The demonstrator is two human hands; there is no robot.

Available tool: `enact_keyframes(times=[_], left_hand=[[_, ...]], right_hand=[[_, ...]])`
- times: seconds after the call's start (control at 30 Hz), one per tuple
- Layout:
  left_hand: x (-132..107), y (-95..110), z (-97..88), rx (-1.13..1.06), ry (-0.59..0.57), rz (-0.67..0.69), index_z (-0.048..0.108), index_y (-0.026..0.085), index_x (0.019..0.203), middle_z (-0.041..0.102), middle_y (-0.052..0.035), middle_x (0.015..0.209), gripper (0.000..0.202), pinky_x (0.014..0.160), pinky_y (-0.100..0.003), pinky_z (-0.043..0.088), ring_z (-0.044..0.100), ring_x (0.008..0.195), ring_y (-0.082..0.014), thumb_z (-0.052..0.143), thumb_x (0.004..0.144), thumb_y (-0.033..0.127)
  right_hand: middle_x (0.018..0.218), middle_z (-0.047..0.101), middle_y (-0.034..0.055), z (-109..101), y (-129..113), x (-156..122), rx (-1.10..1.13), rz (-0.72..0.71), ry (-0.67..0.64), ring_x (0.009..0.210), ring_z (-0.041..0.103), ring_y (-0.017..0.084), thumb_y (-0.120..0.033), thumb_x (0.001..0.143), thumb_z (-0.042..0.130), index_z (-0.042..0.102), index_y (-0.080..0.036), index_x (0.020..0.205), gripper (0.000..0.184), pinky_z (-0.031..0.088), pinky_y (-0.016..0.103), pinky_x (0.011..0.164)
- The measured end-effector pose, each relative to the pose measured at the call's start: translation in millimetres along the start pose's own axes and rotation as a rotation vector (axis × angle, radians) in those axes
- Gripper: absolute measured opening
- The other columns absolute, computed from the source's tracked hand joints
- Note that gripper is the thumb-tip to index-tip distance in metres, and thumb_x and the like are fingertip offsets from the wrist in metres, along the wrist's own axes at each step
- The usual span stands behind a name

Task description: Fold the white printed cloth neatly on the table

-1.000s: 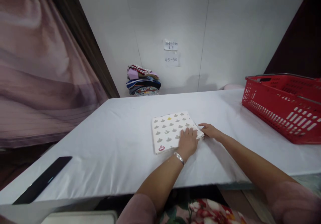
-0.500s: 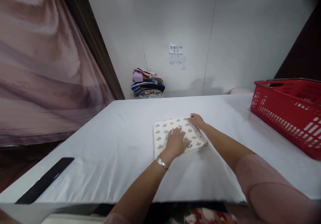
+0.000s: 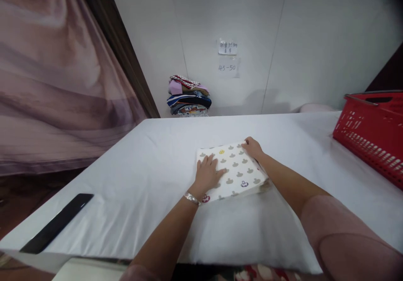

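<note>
A folded white cloth [image 3: 237, 172] printed with small grey shapes lies flat near the middle of the white table [image 3: 151, 180]. My left hand [image 3: 208, 173] rests palm down on its left part, fingers stretched out flat. A silver bracelet [image 3: 192, 198] sits on that wrist. My right hand [image 3: 252, 147] touches the cloth's far right corner, fingers curled over the edge; whether it grips the fabric is unclear.
A red plastic basket [image 3: 374, 134] stands at the table's right edge. A stack of folded clothes [image 3: 188, 96] sits by the back wall under paper notes [image 3: 227, 48]. A black flat bar [image 3: 56, 222] lies at the near left. A pinkish curtain [image 3: 56, 75] hangs left.
My left hand slid from the cloth's right side to its left part. My right hand moved from the near right edge up to the far right corner. The view shifted slightly.
</note>
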State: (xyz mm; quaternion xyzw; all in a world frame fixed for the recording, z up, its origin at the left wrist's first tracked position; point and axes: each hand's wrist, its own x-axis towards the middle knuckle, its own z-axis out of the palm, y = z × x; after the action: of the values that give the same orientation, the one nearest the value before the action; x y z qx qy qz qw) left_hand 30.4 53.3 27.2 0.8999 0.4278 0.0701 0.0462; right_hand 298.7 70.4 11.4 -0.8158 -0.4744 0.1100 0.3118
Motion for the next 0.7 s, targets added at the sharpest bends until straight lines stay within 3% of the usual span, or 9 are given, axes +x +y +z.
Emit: enact_keyframes(times=[0.23,0.37,0.47,0.57,0.7], left_hand=[[-1.0,-1.5,14.1,0.015,0.044,-0.003,0.040,0.020,0.138,0.027,-0.0089,0.153,0.060,0.113,-0.053,0.018,0.020,0.141,-0.0291,0.027,0.093,0.057],[-1.4,-1.2,16.8,0.012,0.083,-0.001,0.041,0.021,0.138,0.029,-0.0090,0.152,0.059,0.113,-0.054,0.019,0.022,0.141,-0.0302,0.029,0.092,0.056],[-0.9,-1.5,18.2,0.005,0.101,0.003,0.041,0.021,0.138,0.029,-0.0090,0.152,0.058,0.113,-0.054,0.019,0.022,0.141,-0.0301,0.031,0.092,0.055],[-1.3,-1.2,18.9,-0.013,0.072,-0.009,0.039,0.019,0.140,0.027,-0.0090,0.153,0.060,0.113,-0.054,0.016,0.020,0.141,-0.0291,0.030,0.093,0.055],[-2.1,0.5,15.3,-0.035,0.037,-0.015,0.038,0.019,0.140,0.026,-0.0084,0.154,0.061,0.114,-0.053,0.015,0.019,0.142,-0.0278,0.028,0.093,0.056]], right_hand=[[0.120,0.061,0.0141,-9.7,-8.7,-5.3,-0.231,-0.079,-0.094,0.110,0.054,0.029,-0.034,0.088,0.046,0.053,-0.018,0.124,0.040,0.040,0.035,0.086],[0.147,0.038,0.0144,-10.5,-34.5,-32.3,-0.322,-0.391,-0.044,0.136,0.029,0.030,-0.036,0.090,0.042,0.035,-0.016,0.141,0.055,0.025,0.044,0.106],[0.154,0.025,0.0108,1.0,-44.1,-61.8,-0.313,-0.590,-0.144,0.142,0.016,0.028,-0.048,0.091,0.036,0.026,-0.017,0.147,0.065,0.015,0.044,0.112],[0.154,0.024,0.0110,12.7,-36.3,-79.2,-0.378,-0.535,-0.285,0.142,0.017,0.030,-0.059,0.089,0.034,0.030,-0.017,0.146,0.070,0.012,0.048,0.112],[0.154,0.024,0.0109,18.2,-22.6,-79.0,-0.412,-0.480,-0.299,0.142,0.018,0.030,-0.063,0.089,0.029,0.033,-0.017,0.145,0.072,0.013,0.051,0.112]])
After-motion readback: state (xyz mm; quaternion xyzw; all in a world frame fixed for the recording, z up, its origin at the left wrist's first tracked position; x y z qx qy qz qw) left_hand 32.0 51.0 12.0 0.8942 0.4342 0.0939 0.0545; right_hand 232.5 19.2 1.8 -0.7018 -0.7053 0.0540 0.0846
